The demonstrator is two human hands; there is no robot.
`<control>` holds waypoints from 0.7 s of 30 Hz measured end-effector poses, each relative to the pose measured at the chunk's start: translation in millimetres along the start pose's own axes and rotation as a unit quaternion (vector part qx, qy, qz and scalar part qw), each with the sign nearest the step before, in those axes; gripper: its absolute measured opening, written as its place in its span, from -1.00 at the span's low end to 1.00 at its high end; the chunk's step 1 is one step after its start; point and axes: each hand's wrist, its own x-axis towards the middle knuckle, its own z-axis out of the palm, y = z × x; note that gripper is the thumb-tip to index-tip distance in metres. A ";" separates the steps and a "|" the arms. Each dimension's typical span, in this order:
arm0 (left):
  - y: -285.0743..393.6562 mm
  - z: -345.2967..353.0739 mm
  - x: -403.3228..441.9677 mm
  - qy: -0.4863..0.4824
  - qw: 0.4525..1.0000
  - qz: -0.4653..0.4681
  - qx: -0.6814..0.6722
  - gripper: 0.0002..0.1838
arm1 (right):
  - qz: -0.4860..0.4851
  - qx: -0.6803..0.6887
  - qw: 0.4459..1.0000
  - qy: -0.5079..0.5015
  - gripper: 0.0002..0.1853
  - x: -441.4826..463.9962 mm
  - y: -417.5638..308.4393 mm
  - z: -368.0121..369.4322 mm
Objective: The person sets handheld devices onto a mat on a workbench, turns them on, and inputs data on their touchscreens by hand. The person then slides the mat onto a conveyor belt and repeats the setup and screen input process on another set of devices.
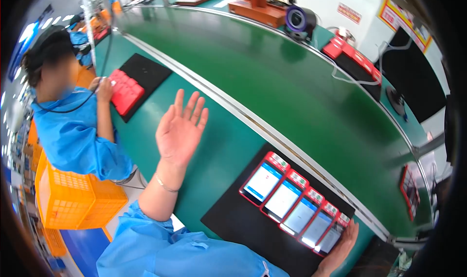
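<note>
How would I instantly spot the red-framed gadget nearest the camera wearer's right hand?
On the teal-green worktop, lower right, lies a black rectangular mat. Across it runs a slanting row of five red-framed handheld devices, screens upward. Pick the rightmost device: unlike its neighbours, it sits right beside the bare right hand.

Red-edged phones (299, 216) (the mat (231, 216) plain black)

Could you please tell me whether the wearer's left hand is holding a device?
No, the left hand is open, its palm bare.
</note>
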 end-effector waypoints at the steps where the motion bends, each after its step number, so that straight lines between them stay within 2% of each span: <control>1: 2.2 -1.7 4.7 -0.010 1.000 0.015 -0.001 -0.43 | 0.009 0.006 1.000 0.019 -0.33 1.2 -6.2 3.7; 4: -0.3 -14.0 22.3 -0.012 0.998 0.033 -0.049 -0.38 | 0.041 0.007 0.999 0.027 -0.39 2.4 -17.1 9.6; 5: -0.1 -21.7 25.1 -0.017 0.998 0.048 -0.046 -0.38 | -0.002 -0.012 1.000 0.001 -0.37 2.1 -17.0 11.0; 7: -1.9 -33.8 28.3 -0.048 0.998 0.005 -0.049 -0.28 | -0.009 -0.026 1.000 0.002 -0.36 0.4 -12.5 5.8; 9: -0.3 -28.9 27.2 -0.047 0.998 0.023 -0.041 -0.22 | -0.017 -0.040 0.999 0.001 -0.37 3.5 -19.8 11.3; 12: 2.1 -34.1 27.8 -0.029 0.998 0.037 -0.043 -0.14 | -0.009 0.037 0.999 -0.035 -0.30 12.3 -17.1 7.1; 13: 0.9 -39.5 29.3 0.015 0.998 0.047 -0.034 -0.14 | -0.042 0.058 0.993 -0.090 -0.31 13.1 -6.1 -0.8; 14: 0.9 -42.0 30.5 0.059 0.996 0.055 -0.026 -0.13 | -0.043 0.062 0.993 -0.094 -0.31 9.3 -4.3 -1.4; 15: 1.9 -43.1 31.7 0.117 0.990 0.042 -0.058 -0.07 | -0.017 0.022 0.999 -0.043 -0.30 3.1 -4.3 -1.5; 16: 1.5 -44.1 32.5 0.117 0.990 0.046 -0.058 -0.07 | 0.010 -0.018 1.000 0.008 -0.30 0.5 -5.9 -0.9; 21: 0.9 -44.7 34.6 0.146 0.987 0.063 0.021 0.05 | -0.009 -0.031 0.999 -0.004 -0.34 2.2 -9.6 3.2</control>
